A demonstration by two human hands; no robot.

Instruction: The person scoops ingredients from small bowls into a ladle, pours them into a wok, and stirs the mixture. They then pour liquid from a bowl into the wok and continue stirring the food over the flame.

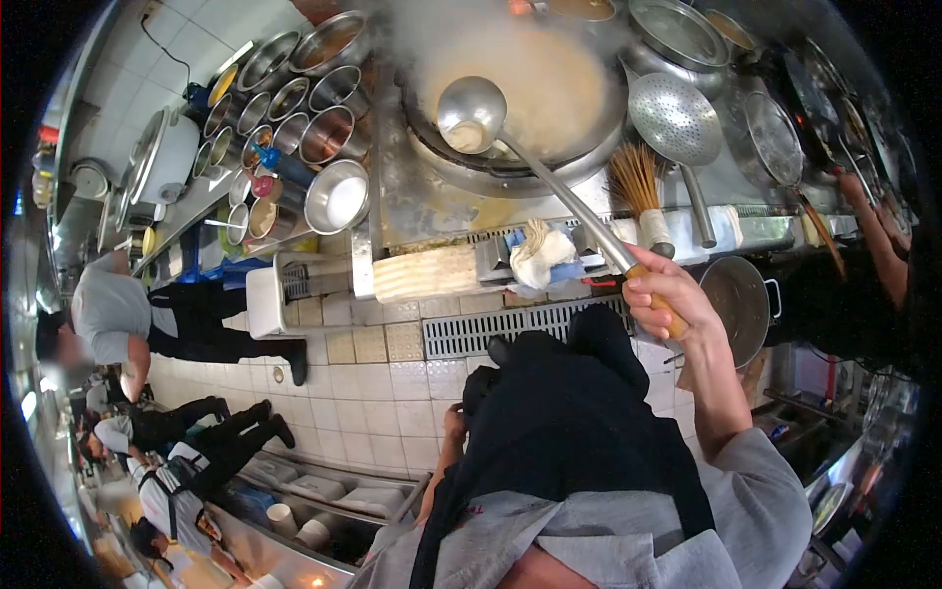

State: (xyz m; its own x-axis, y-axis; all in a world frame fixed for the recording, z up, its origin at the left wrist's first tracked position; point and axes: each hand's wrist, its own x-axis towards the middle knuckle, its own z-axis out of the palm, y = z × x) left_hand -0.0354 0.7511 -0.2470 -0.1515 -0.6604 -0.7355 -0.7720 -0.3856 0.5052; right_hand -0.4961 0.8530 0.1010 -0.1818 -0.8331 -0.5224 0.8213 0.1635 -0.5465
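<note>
Floor: pale square tiles (392,393) with a metal drain grate (510,329).
Wall: white tiles (182,39), possibly glossy.
Light: bright, steamy.

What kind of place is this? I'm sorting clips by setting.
Most likely a commercial restaurant kitchen: a steaming wok on a built-in burner, a long ladle held in the right hand, and rows of steel seasoning containers.

Perforated skimmer (675,118), bamboo brush (636,187), row of steel seasoning tins (294,98), white rag (540,257), floor grate (510,329)
</note>
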